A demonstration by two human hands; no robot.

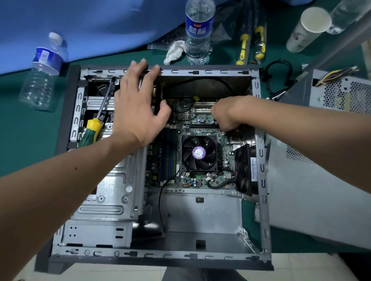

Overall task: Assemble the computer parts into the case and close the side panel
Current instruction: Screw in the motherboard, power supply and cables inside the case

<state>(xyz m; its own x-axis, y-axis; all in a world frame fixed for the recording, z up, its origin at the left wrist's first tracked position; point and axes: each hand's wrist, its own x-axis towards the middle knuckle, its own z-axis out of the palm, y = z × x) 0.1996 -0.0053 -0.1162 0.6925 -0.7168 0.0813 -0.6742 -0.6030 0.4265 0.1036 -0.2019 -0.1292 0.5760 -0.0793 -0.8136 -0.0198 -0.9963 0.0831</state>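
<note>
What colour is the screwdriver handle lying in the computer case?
Green with a yellow band, on the screwdriver handle; clearest in the head view.

Bare matt metal case (262, 179), clear glossy plastic bottle (198, 27), green cloth table (15, 134)

The right hand (224, 115) is curling down onto the motherboard (201, 126), hiding its fingertips and whatever they may be gripping. The left hand (138, 108) is covering part of the case (262, 179) rim and the board corner under its palm. The top edge is cutting off the cap of one water bottle (198, 27). The right edge is cropping the power supply (352, 95).
</note>
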